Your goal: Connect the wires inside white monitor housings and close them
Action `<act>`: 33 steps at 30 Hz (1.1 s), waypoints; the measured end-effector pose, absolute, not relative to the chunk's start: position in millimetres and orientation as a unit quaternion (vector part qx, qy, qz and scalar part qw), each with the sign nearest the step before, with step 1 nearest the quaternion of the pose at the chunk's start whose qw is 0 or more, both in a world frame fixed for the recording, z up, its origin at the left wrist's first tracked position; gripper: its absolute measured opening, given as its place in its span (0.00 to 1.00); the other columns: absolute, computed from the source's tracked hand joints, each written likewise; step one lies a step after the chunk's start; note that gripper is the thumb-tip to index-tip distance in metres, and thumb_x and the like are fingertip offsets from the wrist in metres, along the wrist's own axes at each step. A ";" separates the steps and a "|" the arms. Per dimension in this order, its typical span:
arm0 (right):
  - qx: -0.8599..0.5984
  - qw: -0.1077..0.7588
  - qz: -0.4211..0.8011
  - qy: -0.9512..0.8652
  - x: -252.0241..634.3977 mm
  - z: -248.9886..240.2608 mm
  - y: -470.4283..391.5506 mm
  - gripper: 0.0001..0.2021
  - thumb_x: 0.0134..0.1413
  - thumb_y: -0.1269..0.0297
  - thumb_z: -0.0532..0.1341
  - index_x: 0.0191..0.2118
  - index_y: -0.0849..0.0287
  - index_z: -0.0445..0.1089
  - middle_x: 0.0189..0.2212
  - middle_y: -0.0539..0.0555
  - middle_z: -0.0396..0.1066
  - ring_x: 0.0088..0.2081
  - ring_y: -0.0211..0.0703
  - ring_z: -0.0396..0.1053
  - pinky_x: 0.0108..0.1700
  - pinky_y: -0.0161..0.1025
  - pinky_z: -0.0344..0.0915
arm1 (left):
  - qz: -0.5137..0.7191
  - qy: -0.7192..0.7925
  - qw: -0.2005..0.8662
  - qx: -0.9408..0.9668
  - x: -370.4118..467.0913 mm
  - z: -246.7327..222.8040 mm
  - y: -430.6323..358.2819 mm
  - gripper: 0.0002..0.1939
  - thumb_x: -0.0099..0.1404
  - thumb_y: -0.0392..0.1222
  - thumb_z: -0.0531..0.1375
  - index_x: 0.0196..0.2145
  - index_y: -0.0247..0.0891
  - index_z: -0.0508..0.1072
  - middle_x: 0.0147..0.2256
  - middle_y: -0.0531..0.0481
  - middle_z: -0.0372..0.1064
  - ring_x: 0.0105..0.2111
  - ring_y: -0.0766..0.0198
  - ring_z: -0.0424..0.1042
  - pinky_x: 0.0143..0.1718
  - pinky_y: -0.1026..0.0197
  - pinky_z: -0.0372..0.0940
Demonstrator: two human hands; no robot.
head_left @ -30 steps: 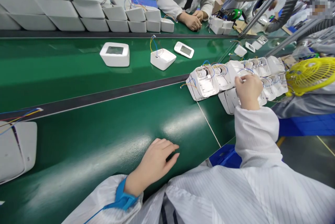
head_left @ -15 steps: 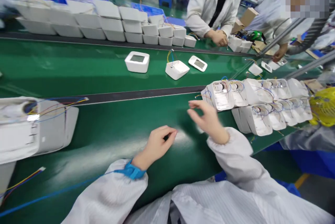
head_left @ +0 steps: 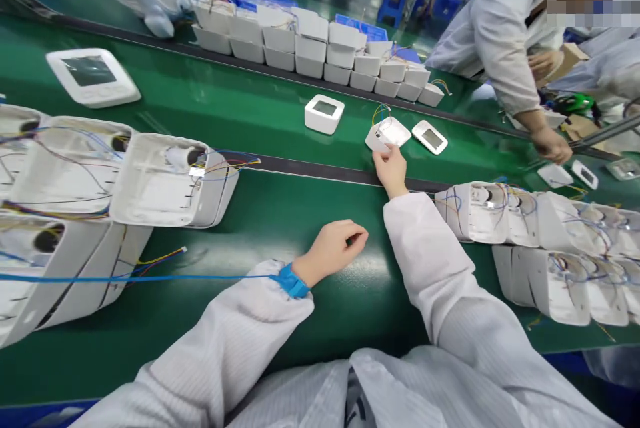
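Observation:
My right hand [head_left: 391, 171] reaches out to a white housing with wires [head_left: 397, 131] on the green belt, its fingers closed on the near edge. My left hand [head_left: 334, 251], a blue strap round its wrist, hovers above the green table with thumb and fingertips together; nothing shows in it. Just right of the housing lies a white panel with a grey screen [head_left: 430, 137]. To its left is a closed white unit with a screen [head_left: 324, 115].
Open white housings with wires stand at the left [head_left: 160, 181] and right [head_left: 487, 211]. Stacked housings [head_left: 310, 55] line the belt's far side. A larger screen unit [head_left: 93, 78] lies far left. A co-worker's hand [head_left: 550, 145] is at the right. A blue cord [head_left: 150, 277] runs leftward from my wrist.
My right hand has moved forward from over the table to the wired housing and closed on its edge. The view has turned left, showing more housings and a co-worker's sleeve there.

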State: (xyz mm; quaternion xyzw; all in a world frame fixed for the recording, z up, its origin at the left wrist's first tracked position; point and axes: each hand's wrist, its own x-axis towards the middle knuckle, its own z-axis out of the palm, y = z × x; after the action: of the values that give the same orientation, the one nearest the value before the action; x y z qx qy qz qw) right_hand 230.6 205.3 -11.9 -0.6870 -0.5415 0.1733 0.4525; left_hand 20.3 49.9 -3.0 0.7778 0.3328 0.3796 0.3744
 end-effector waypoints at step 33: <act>-0.827 0.109 0.031 -0.551 298.3 -7.4 229.2 0.28 0.66 0.45 0.52 0.65 0.51 0.63 0.71 0.58 0.48 0.70 0.69 0.40 0.65 0.66 0.51 | 0.291 0.338 0.303 0.842 13.2 -13.0 61.8 0.18 0.72 0.49 0.55 0.50 0.36 0.74 0.51 0.43 0.76 0.58 0.50 0.70 0.61 0.42 0.60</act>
State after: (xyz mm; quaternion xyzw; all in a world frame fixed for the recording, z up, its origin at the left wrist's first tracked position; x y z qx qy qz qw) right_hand 298.3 229.2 -7.4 -0.8267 -0.5509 0.0315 0.1094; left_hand 13.2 61.8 -13.0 0.8420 0.3379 0.2913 0.3034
